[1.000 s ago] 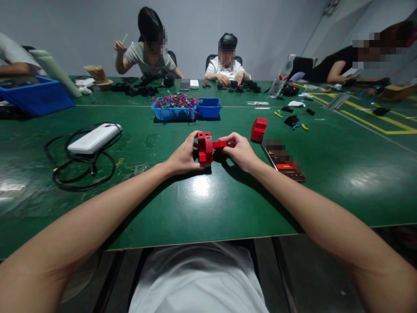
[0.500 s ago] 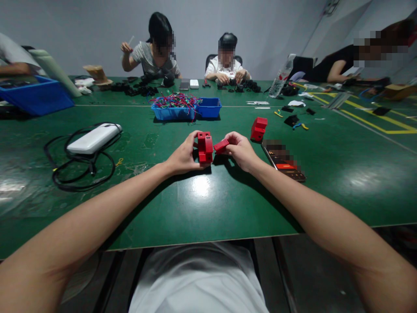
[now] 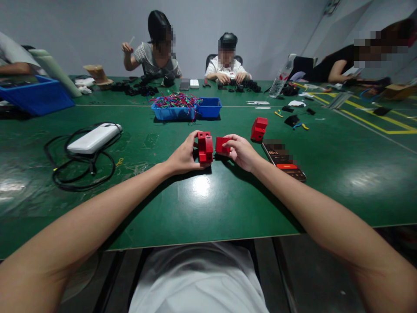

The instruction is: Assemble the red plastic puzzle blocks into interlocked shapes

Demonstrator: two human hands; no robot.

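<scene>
My left hand is closed around a red block-like part with small holes in its top, held upright over the green table. Between the fingertips of my right hand is a flat red plate, its broad face turned toward me. A narrow gap separates the plate from the block-like part. Another red block-like part stands on the table beyond my right hand. Close to my right wrist lies a phone with its screen lit.
A white power bank with a coiled black cable lies at left. Ahead are a blue bin of coloured wires and a smaller blue bin. A plastic bottle and pliers are at right. Several people sit around the table.
My right hand has turned the red plate from a tilted, edge-on pose to one with its broad face showing. The left hand and its block-like part have stayed in place.
</scene>
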